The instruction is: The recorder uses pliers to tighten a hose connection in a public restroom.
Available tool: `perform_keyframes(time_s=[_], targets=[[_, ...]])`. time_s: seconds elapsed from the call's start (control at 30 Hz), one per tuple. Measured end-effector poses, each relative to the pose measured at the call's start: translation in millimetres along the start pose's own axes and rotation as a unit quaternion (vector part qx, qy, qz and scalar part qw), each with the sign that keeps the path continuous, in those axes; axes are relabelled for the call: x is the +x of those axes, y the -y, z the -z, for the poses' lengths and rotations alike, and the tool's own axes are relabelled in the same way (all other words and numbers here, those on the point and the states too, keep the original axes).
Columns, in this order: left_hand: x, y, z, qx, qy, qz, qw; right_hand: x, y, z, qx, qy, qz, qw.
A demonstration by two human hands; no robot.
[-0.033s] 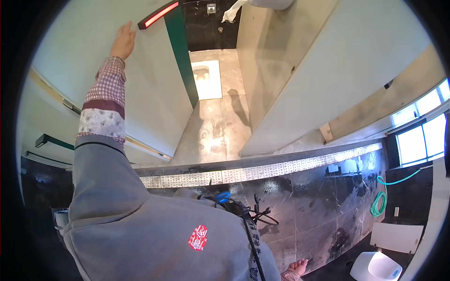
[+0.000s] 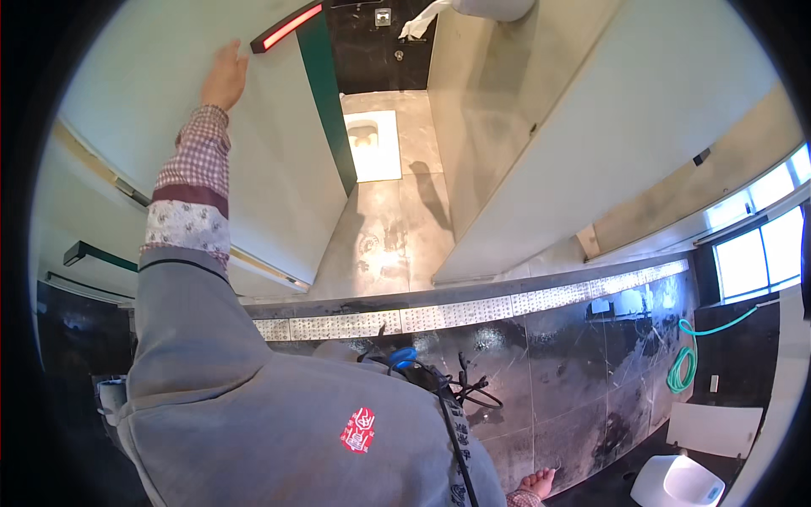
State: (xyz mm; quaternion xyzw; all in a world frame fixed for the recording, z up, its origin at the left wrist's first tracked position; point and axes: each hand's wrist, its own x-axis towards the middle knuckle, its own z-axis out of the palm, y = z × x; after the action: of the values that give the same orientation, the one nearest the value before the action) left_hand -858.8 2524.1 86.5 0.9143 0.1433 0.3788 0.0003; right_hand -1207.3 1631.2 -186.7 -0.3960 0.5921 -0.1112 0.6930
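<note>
My left arm, in a grey garment with a checked cuff, reaches up to a pale stall door (image 2: 279, 160). Against its face lies my left hand (image 2: 225, 78), fingers stretched out and apart from any object. Just right of the fingertips sits a dark handle with a glowing red strip (image 2: 287, 29). A dark green edge (image 2: 325, 101) runs down the door. Beyond it a white squat toilet (image 2: 387, 152) is set in the tiled floor. Low at the right, my right hand (image 2: 536, 484) has its fingers curled in; whether it holds anything is too small to make out.
A pale partition (image 2: 524, 160) stands right of the stall. White paper (image 2: 422, 19) hangs from a rounded dispenser. Black cables (image 2: 473, 389) show by my body, above dark tiles. A coiled green hose (image 2: 682, 369) hangs at the right, above a white urinal (image 2: 678, 483).
</note>
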Motion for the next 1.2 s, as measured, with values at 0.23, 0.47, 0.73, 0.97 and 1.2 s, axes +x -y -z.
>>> perform_keyframes(time_s=[0.23, 0.47, 0.73, 0.97, 1.2], targets=[[-127.2, -74.7, 58.9, -0.271, 0.141, 0.029, 0.952, -62.0, -6.6, -42.5, -0.142, 0.001, 0.056, 0.988], [-244.0, -37.9, 190.0, -0.298, 0.264, 0.059, 0.915, -101.0, -48.5, -67.4, -0.2, 0.135, 0.126, 0.962], [-324.0, 125.1, 304.9, -0.13, 0.087, 0.133, 0.979, -94.2, -134.1, -29.8, -0.238, 0.208, 0.046, 0.948], [-360.3, 294.0, 393.1, 0.009, -0.092, 0.251, 0.963, -142.9, -174.7, -99.2, -0.296, 0.328, 0.064, 0.895], [-309.3, 466.5, 394.9, 0.146, -0.129, 0.166, 0.967, -203.7, -280.0, -130.9, -0.265, 0.354, 0.057, 0.895]])
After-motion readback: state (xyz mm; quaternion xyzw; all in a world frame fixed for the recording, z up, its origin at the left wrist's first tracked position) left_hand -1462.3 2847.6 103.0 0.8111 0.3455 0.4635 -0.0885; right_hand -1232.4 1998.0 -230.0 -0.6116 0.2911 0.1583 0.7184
